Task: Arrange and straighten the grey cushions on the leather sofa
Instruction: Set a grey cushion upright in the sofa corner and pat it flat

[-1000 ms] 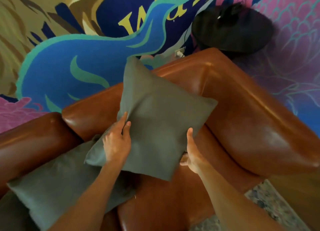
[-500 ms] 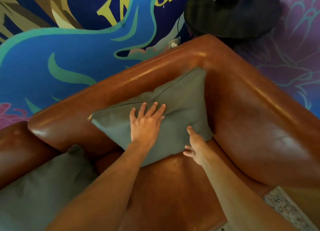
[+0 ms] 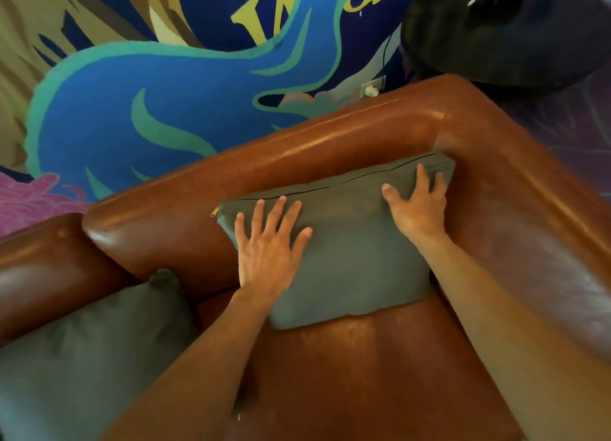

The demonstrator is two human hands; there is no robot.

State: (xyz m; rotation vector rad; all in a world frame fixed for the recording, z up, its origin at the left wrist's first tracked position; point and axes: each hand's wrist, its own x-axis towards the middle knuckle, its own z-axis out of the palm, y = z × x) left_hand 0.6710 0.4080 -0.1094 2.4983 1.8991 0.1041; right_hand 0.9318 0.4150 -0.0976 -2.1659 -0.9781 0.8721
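A grey cushion (image 3: 350, 255) leans against the backrest in the corner of the brown leather sofa (image 3: 330, 143), its zip edge on top. My left hand (image 3: 269, 245) lies flat on the cushion's left half, fingers spread. My right hand (image 3: 418, 207) presses on its upper right part, fingers apart near the top corner. Neither hand grips anything. A second grey cushion (image 3: 89, 348) lies on the seat at the lower left, beside my left forearm.
A painted wall in blue, green and yellow (image 3: 148, 109) rises behind the sofa, with a socket (image 3: 372, 88) just above the backrest. A dark round side table (image 3: 502, 33) stands past the sofa's corner. The right armrest (image 3: 545, 229) runs down the frame's right side.
The cushion went from being held up in the air to resting against the backrest corner. My right hand has moved from its lower edge up onto its top right part.
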